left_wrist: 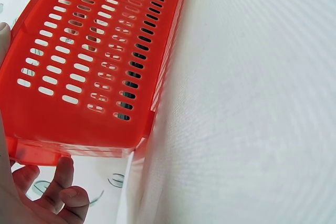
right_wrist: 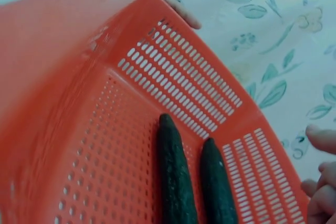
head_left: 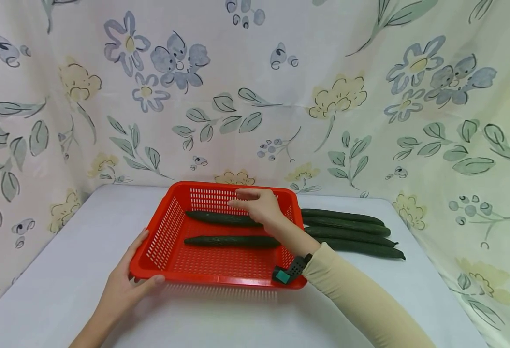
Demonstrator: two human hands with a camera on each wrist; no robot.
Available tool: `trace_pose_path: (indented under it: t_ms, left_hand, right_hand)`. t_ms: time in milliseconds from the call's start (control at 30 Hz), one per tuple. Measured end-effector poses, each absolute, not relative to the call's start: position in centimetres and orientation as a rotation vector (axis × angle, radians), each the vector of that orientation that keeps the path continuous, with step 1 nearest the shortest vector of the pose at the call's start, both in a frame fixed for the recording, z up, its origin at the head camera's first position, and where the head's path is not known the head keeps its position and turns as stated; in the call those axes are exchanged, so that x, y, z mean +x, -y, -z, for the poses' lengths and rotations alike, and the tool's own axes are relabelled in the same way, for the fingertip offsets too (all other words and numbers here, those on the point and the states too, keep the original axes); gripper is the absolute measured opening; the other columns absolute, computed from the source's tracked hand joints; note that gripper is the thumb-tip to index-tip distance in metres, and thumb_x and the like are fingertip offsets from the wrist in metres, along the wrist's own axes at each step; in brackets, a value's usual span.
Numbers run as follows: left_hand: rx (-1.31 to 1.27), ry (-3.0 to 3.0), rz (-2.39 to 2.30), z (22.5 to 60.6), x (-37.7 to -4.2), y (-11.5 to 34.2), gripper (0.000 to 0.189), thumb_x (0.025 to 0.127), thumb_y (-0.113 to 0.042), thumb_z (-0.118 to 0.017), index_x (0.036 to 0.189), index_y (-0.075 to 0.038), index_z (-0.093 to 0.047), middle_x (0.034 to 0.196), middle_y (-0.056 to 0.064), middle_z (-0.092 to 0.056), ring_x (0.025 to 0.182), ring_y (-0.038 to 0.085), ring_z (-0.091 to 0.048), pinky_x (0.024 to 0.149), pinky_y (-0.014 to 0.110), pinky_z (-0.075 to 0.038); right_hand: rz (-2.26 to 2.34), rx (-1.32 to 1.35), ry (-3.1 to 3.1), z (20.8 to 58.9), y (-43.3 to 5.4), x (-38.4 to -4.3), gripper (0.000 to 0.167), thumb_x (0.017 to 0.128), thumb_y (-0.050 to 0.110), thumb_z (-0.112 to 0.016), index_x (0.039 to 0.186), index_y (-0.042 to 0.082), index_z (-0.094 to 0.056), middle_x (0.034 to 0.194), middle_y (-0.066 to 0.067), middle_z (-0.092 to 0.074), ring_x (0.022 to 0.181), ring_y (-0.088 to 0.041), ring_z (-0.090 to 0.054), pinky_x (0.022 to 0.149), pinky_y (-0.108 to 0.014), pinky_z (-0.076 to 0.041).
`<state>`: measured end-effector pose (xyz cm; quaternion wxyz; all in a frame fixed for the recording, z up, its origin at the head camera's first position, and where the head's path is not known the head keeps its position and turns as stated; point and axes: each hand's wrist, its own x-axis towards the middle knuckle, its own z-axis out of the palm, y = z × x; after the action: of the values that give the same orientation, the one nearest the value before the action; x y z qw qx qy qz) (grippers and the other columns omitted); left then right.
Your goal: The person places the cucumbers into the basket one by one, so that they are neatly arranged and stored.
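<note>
A red perforated plastic basket [head_left: 220, 279] rests on the white table, with two dark green cucumbers inside, the farther one [head_left: 213, 218] near the back wall and the nearer one [head_left: 224, 241] across the middle. My left hand [head_left: 122, 287] grips the basket's near left corner, thumb at the front rim; in the left wrist view its fingers [left_wrist: 63, 182] curl below the rim. Over the basket's right half is my right hand [head_left: 260, 208], fingers extended leftward and holding nothing. It hides the right part of the farther cucumber. In the right wrist view, its fingers [right_wrist: 323, 190] appear beyond the rim.
Several more cucumbers [head_left: 355, 237] lie side by side on the table, just right of the basket. A floral cloth [head_left: 281, 125] hangs behind and around the white table [head_left: 94, 227]. A black wrist strap with a device [head_left: 296, 266] sits on the right wrist.
</note>
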<state>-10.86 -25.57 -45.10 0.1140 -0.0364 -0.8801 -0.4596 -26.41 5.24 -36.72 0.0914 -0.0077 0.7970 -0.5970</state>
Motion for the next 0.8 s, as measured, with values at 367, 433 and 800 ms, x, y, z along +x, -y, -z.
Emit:
trace_pose_path:
  t_ms: [367, 433, 800]
  left_hand:
    - [-0.109, 2.583, 1.347, 45.1, -10.9, 25.5, 0.106, 0.089, -0.024, -0.087, 0.170, -0.040, -0.019, 0.173, 0.007, -0.032, 0.124, -0.017, -0.041, 0.089, 0.011, -0.048]
    - [-0.118, 2.575, 1.350, 45.1, -10.9, 25.5, 0.107, 0.089, -0.023, -0.087, 0.170, -0.040, -0.020, 0.172, 0.008, -0.032, 0.123, -0.020, -0.040, 0.089, 0.011, -0.048]
    - [-0.110, 2.574, 1.359, 45.2, -10.9, 25.6, 0.106, 0.089, -0.023, -0.087, 0.169, -0.040, -0.020, 0.173, 0.007, -0.032, 0.122, -0.022, -0.038, 0.089, 0.012, -0.048]
  right_hand:
    - [1.831, -0.056, -2.316, 36.0, -8.7, -26.1, 0.053, 0.087, 0.037, -0.090, 0.135, 0.021, -0.075, 0.125, 0.002, -0.076, 0.072, -0.016, -0.044, 0.058, -0.028, -0.036]
    - [1.843, -0.052, -2.312, 35.9, -9.8, -26.1, 0.053, 0.088, 0.036, -0.088, 0.136, 0.019, -0.074, 0.126, 0.000, -0.076, 0.066, -0.014, -0.042, 0.057, -0.028, -0.034]
    - [1.907, 0.101, -2.311, 36.8, -17.1, -25.5, 0.057, 0.095, 0.036, -0.082, 0.147, 0.021, -0.066, 0.135, -0.004, -0.069, 0.054, -0.010, -0.029, 0.057, -0.025, -0.032]
